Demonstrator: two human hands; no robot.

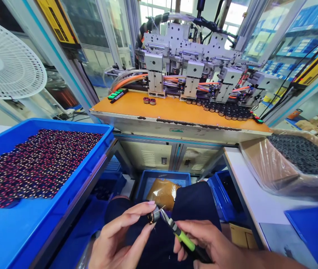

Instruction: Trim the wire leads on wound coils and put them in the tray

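Between the thumb and fingertips of my left hand sits a small round wound coil part, grey on its side with copper-coloured wire showing. Thin wire ends stick out from it toward the right. My right hand grips a pair of pliers or cutters with green and black handles. Their pointed metal tips are right beside the wire ends; whether they touch is too fine to tell. Both hands are above my lap.
A blue tray of many small coil parts stands at left, near a white fan. Ahead, a machine rises over an orange bench top holding dark round parts. A plastic-lined box stands right; a blue bin lies below.
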